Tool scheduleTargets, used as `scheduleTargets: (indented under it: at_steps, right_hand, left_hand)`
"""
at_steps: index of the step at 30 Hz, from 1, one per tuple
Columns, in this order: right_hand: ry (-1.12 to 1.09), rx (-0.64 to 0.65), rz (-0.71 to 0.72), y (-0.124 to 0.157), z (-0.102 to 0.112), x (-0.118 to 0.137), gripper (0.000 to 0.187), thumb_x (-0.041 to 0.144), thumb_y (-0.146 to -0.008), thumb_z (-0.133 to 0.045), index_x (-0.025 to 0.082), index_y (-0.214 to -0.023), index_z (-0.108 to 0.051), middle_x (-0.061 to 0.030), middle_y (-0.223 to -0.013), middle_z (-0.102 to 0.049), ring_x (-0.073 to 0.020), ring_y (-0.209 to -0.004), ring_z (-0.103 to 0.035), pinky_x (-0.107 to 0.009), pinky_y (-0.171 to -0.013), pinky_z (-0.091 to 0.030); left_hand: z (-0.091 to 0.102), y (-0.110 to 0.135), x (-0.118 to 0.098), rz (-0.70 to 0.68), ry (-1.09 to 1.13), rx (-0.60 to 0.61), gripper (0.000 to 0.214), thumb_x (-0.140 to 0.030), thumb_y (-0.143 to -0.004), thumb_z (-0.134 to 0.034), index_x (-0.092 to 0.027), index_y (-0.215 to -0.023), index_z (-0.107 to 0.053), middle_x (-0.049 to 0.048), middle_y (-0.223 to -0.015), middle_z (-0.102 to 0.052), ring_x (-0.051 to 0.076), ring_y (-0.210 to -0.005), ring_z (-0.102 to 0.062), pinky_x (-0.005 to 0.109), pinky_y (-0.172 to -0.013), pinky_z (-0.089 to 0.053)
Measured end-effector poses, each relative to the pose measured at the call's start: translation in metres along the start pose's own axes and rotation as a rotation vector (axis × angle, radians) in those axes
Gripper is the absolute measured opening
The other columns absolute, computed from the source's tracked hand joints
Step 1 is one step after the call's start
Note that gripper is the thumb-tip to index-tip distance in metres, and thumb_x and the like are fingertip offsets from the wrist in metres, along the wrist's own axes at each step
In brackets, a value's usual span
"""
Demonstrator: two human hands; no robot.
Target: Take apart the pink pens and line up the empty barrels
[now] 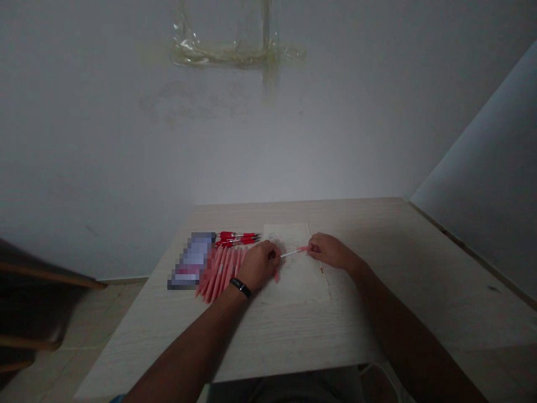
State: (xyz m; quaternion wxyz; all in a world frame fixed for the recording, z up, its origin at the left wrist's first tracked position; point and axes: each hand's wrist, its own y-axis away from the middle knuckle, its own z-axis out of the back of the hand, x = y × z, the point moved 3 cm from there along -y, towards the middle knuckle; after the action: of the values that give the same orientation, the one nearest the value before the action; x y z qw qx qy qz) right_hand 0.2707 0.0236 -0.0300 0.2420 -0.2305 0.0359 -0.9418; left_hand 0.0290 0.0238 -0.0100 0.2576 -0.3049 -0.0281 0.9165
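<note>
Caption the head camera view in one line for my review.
Left hand and right hand hold a thin white rod over paper.

Between the hands: a thin white stick (290,253) bridges the narrow gap between the left hand (258,266) and the right hand (329,252), blocking passage there.
Left of the left hand: a fan of flat pink packets (222,273) lies against it, with red-and-white pens (237,238) and a pixelated package (191,260) just beyond, forming a low barrier.
Under the hands: a white paper sheet (300,285) lies flat, posing no height obstacle.
Right side: a hand could pass over the pale wood-grain counter (419,291) toward the grey wall (474,168).
Far side: the grey wall (268,157) stands behind the counter's back edge.
</note>
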Motion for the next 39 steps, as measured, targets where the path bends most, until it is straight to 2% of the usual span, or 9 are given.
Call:
scheduleTargets:
  at_steps: [6, 12, 17, 20, 24, 27, 32, 35, 39]
  right_hand:
    - [-0.034, 0.007, -0.05, 0.0, 0.007, 0.005, 0.009, 0.022, -0.085, -0.066, 0.016, -0.078, -0.067, -0.0011, -0.073, -0.061, -0.0133, -0.067, -0.052, -0.024, -0.06, -0.032]
    - [-0.066, -0.135, 0.017, -0.001, 0.024, 0.025, 0.011, 0.023, -0.09, -0.061, 0.017, -0.082, -0.065, -0.0036, -0.081, -0.062, -0.0158, -0.078, -0.055, -0.027, -0.07, -0.04]
    - [-0.1, -0.082, 0.179, -0.004, 0.013, 0.047, 0.004, 0.022, -0.089, -0.063, 0.019, -0.086, -0.064, -0.0033, -0.086, -0.064, -0.0176, -0.087, -0.057, -0.03, -0.081, -0.041]
    - [-0.081, -0.043, 0.195, -0.005, 0.004, 0.052, 0.001, 0.019, -0.087, -0.064, 0.02, -0.087, -0.064, -0.0024, -0.085, -0.064, -0.0175, -0.086, -0.057, -0.03, -0.081, -0.041]
    - [-0.057, 0.003, 0.173, -0.005, 0.0, 0.05, 0.004, 0.017, -0.084, -0.065, 0.02, -0.087, -0.065, -0.0014, -0.083, -0.064, -0.0168, -0.082, -0.057, -0.029, -0.078, -0.04]
    - [-0.045, 0.017, 0.136, -0.003, 0.002, 0.042, 0.007, 0.014, -0.081, -0.066, 0.02, -0.083, -0.065, -0.0007, -0.08, -0.064, -0.0159, -0.078, -0.056, -0.027, -0.074, -0.039]
    - [-0.049, 0.03, 0.067, 0.001, 0.004, 0.028, 0.007, 0.013, -0.078, -0.066, 0.019, -0.08, -0.066, -0.0008, -0.077, -0.066, -0.0152, -0.073, -0.057, -0.025, -0.067, -0.037]
    - [-0.062, 0.067, 0.043, 0.002, 0.003, 0.024, 0.006, 0.014, -0.077, -0.067, 0.019, -0.08, -0.066, -0.0008, -0.076, -0.066, -0.0147, -0.07, -0.058, -0.024, -0.064, -0.036]
    - [-0.067, 0.067, 0.029, 0.003, 0.003, 0.023, 0.004, 0.017, -0.078, -0.068, 0.019, -0.08, -0.065, -0.0005, -0.076, -0.065, -0.0136, -0.067, -0.056, -0.023, -0.059, -0.034]
  left_hand:
    - [-0.001, 0.001, 0.001, -0.018, -0.006, -0.01, 0.01, -0.014, -0.081, -0.06, -0.018, -0.081, -0.069, 0.0035, -0.079, -0.067, 0.016, -0.073, -0.059, 0.025, -0.065, -0.039]
    - [-0.002, 0.001, 0.001, -0.035, -0.003, 0.009, 0.01, -0.013, -0.08, -0.06, -0.018, -0.08, -0.069, 0.0035, -0.08, -0.067, 0.015, -0.075, -0.059, 0.025, -0.068, -0.04]
    - [-0.003, 0.001, -0.003, -0.055, 0.021, 0.043, 0.011, -0.011, -0.078, -0.061, -0.018, -0.081, -0.069, 0.0035, -0.083, -0.067, 0.015, -0.076, -0.059, 0.025, -0.069, -0.041]
    - [-0.004, 0.0, -0.006, -0.076, 0.046, 0.063, 0.013, -0.009, -0.078, -0.061, -0.019, -0.081, -0.069, 0.0035, -0.084, -0.066, 0.015, -0.078, -0.059, 0.024, -0.069, -0.042]
    - [-0.006, 0.0, -0.01, -0.13, 0.065, 0.104, 0.014, -0.008, -0.079, -0.06, -0.018, -0.079, -0.069, 0.0037, -0.083, -0.065, 0.015, -0.079, -0.058, 0.024, -0.069, -0.042]
    - [-0.005, 0.001, -0.009, -0.135, 0.07, 0.091, 0.014, -0.01, -0.081, -0.06, -0.018, -0.088, -0.069, 0.004, -0.087, -0.065, 0.015, -0.08, -0.058, 0.024, -0.071, -0.043]
    - [-0.004, 0.002, 0.001, -0.056, 0.014, 0.004, 0.025, -0.015, -0.083, -0.06, -0.019, -0.107, -0.066, 0.0054, -0.093, -0.066, 0.017, -0.082, -0.06, 0.027, -0.073, -0.044]
    - [-0.007, 0.003, 0.006, 0.003, 0.002, 0.027, 0.03, -0.019, -0.083, -0.062, -0.018, -0.113, -0.063, 0.0068, -0.095, -0.068, 0.019, -0.085, -0.063, 0.029, -0.076, -0.045]
    - [-0.009, 0.005, 0.01, 0.091, -0.028, 0.049, 0.049, -0.028, -0.081, -0.069, -0.017, -0.127, -0.055, 0.0082, -0.094, -0.069, 0.023, -0.089, -0.064, 0.031, -0.079, -0.045]
